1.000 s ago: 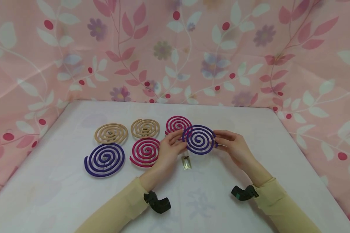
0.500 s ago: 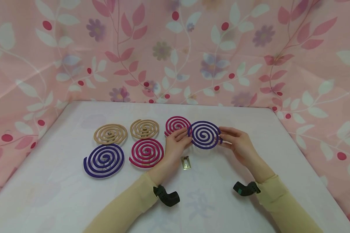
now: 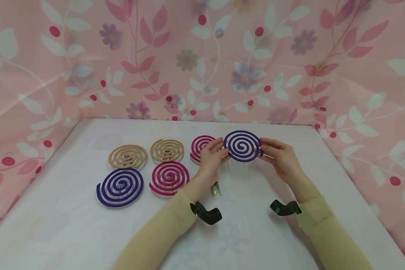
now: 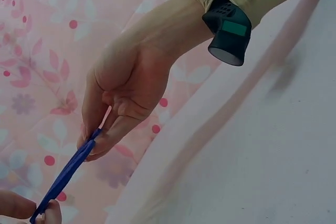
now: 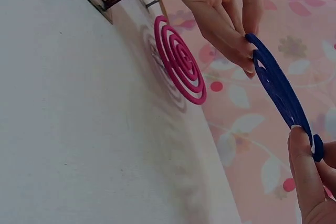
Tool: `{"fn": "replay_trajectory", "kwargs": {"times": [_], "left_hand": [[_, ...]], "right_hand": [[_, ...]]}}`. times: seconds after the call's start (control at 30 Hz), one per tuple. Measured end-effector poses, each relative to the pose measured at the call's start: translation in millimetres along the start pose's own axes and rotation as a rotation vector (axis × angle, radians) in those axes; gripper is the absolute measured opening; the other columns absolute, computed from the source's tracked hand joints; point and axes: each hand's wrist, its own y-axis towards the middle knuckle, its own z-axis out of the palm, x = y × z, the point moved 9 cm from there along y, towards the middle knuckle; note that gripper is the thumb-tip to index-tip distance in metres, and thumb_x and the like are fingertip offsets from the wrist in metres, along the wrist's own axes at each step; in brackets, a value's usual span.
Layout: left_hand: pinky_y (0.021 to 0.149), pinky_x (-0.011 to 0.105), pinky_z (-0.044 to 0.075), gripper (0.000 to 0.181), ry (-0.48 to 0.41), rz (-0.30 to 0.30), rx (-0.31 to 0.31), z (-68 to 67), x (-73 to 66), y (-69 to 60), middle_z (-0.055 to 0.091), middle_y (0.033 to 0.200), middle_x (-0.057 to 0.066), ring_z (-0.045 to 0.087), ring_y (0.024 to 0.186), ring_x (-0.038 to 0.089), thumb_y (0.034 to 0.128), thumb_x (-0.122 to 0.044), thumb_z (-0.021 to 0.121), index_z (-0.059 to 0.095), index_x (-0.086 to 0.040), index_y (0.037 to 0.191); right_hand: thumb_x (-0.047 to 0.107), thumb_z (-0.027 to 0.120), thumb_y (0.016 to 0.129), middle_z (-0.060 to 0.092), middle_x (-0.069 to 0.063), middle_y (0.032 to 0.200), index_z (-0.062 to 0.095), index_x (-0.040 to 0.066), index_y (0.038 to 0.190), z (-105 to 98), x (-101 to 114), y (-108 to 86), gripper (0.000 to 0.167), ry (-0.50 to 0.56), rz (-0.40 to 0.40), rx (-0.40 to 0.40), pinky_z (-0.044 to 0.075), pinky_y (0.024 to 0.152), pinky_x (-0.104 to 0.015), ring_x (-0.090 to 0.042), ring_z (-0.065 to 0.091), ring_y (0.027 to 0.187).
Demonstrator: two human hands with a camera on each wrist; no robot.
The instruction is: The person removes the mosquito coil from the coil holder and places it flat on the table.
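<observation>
A purple mosquito coil (image 3: 242, 146) is held up above the white table, its flat face toward the head camera. My left hand (image 3: 210, 159) pinches its left edge between thumb and fingers. The right hand (image 3: 284, 158) pinches the opposite edge, near the coil's outer end. Both wrist views show the coil (image 4: 65, 174) almost edge-on between the fingertips. Beneath my left forearm, a small metal coil stand (image 3: 216, 191) sits on the table, partly hidden. Behind the left fingers is a pink coil (image 3: 196, 147), partly covered.
Left of the hands, a second pink coil (image 3: 170, 175), two tan coils (image 3: 127, 155) and another purple coil (image 3: 121, 183) are grouped. In the right wrist view a pink coil (image 5: 178, 59) sits raised above the table. Floral pink cloth (image 3: 189, 90) surrounds the white table (image 3: 249, 232).
Both hands have carried the purple coil up and to the right, farther from the body. The left forearm now partly covers the metal stand. The other coils stay put.
</observation>
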Motion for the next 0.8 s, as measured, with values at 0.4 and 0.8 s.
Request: {"fn": "replay_trajectory", "kwargs": {"times": [0.4, 0.8], "left_hand": [[0.094, 0.037, 0.057, 0.048, -0.140, 0.056, -0.065, 25.7, -9.6, 27.2, 0.063, 0.132, 0.020, 0.067, 0.115, 0.027, 0.0896, 0.012, 0.061, 0.054, 0.004, 0.137], [0.100, 0.038, 0.054, 0.046, -0.312, 0.052, -0.159, 37.0, 4.4, 43.9, 0.062, 0.133, 0.022, 0.064, 0.118, 0.027, 0.0896, 0.014, 0.057, 0.053, 0.009, 0.135]], "right_hand": [[-0.004, 0.058, 0.097, 0.073, -0.006, 0.103, 0.070, 0.001, 0.110, -13.4, 12.9, 25.9, 0.019, 0.244, -0.019, -0.072, 0.059, 0.084, -0.028, -0.016, 0.072, 0.089], [-0.007, 0.059, 0.095, 0.071, -0.009, 0.102, 0.072, 0.001, 0.105, -30.9, 2.0, 49.9, 0.018, 0.434, 0.035, -0.167, 0.060, 0.083, -0.029, -0.019, 0.070, 0.090]]}}
